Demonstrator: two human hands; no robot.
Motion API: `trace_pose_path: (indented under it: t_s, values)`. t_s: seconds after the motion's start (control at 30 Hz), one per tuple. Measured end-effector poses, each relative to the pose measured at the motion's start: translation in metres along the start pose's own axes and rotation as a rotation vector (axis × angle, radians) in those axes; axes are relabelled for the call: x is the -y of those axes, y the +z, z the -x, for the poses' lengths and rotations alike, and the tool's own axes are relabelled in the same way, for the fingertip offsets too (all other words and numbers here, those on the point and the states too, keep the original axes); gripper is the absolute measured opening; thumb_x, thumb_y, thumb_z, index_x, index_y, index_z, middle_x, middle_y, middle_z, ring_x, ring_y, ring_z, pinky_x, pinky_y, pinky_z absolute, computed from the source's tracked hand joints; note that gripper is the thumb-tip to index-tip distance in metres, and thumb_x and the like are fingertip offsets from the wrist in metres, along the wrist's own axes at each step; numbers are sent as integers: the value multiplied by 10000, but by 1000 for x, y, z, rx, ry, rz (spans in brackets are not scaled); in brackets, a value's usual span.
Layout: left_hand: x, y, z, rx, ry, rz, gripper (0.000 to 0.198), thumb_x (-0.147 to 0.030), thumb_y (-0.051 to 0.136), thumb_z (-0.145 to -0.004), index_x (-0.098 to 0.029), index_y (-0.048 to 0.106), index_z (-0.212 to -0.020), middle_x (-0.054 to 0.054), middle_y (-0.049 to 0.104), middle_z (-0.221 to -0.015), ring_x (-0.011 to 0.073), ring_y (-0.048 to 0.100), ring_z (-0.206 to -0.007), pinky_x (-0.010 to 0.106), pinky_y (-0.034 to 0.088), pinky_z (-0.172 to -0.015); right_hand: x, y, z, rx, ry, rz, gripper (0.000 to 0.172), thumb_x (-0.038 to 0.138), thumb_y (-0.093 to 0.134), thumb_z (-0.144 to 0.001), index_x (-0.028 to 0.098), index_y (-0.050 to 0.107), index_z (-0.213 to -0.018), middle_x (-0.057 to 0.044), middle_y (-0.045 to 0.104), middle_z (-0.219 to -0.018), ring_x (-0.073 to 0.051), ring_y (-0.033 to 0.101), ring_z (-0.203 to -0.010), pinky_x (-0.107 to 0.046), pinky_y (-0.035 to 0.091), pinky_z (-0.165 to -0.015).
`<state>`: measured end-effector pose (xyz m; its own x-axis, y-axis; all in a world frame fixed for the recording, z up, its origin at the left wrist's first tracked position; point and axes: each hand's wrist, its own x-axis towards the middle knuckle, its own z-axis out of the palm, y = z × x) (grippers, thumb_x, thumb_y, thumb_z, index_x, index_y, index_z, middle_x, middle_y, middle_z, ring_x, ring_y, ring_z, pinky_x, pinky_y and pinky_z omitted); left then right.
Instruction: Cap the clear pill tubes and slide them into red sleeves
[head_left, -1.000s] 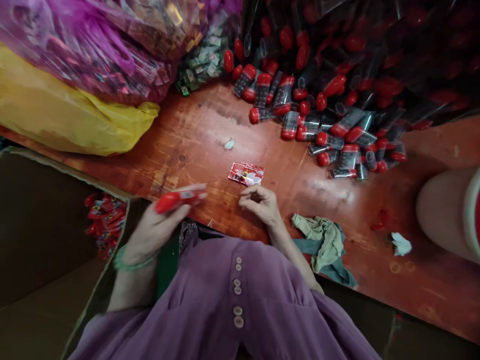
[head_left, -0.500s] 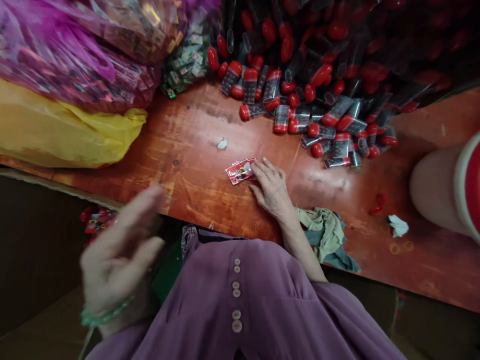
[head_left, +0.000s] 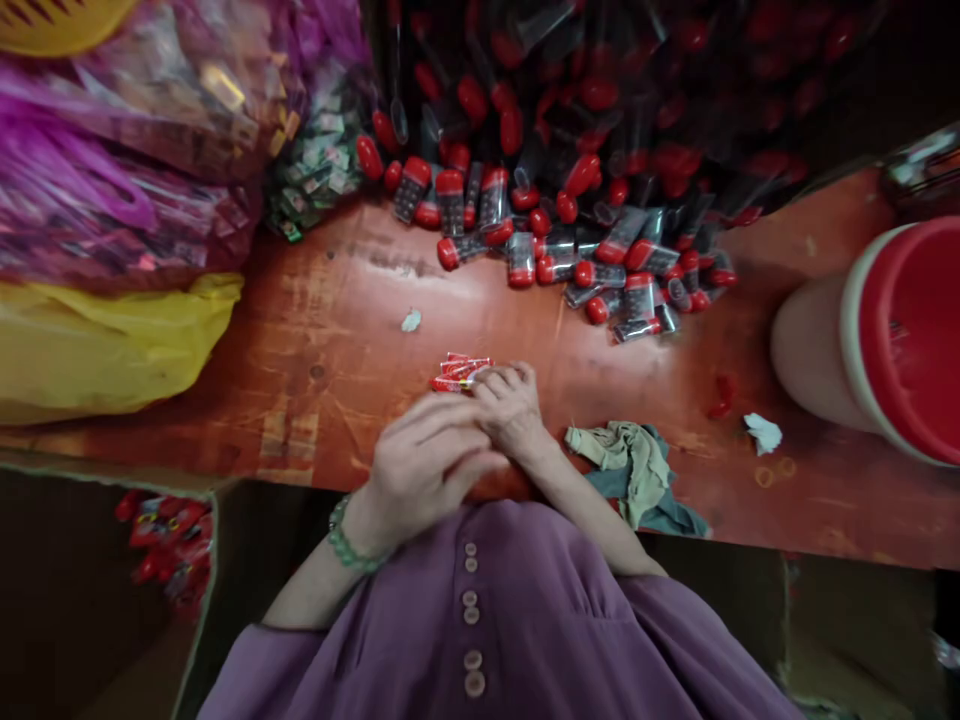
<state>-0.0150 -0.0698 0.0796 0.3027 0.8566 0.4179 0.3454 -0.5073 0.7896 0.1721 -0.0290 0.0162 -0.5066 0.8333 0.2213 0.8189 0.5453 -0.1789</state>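
Small red packets [head_left: 454, 372] lie fanned on the reddish wooden table, in front of the purple shirt. My right hand [head_left: 511, 405] rests at their right end, fingers bent over them; whether it grips them is hidden. My left hand [head_left: 431, 455], with a green bead bracelet at the wrist, hovers just left of my right hand and nearer the body. Its fingers are blurred and point toward the right hand, and what they hold, if anything, cannot be made out. Beyond the packets lies a heap of clear tubes with red caps [head_left: 521, 258].
Bulging purple bags [head_left: 150, 190] and a yellow bag [head_left: 112, 350] stand at the left. A crumpled cloth [head_left: 630, 470] lies right of my right arm, a red-lidded bucket [head_left: 814, 325] farther right. Below the table's left edge, a carton holds red items [head_left: 176, 540].
My left hand has moved from the lower left to beside my right hand. The right hand's fingers have drawn in, and the packets now stand more edge-on. The view has shifted somewhat.
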Motion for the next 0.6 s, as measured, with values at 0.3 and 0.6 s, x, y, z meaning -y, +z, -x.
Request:
trace_pose_path:
  t_s: [0.3,0.6]
  values:
    - [61,24,-18,300,273,-635,348,-38,424,-914,-50,705,-1118,164,681,-1282,310,586,-1265,502,451,-1114,7,-39,-15,317,11,16,209,105,466,-966,132,674,-968,-105,715,-904,-225,601,-887,-387,404,-857]
    - [69,27,-17,194,250,-607,234,-67,484,-923,-124,711,-927,130,728,-993,218,604,-826,369,539,-730,-45,-65,-113,306,119,-233,257,104,501,-951,140,623,-1175,-121,695,-1148,-217,617,-1049,-328,458,-885]
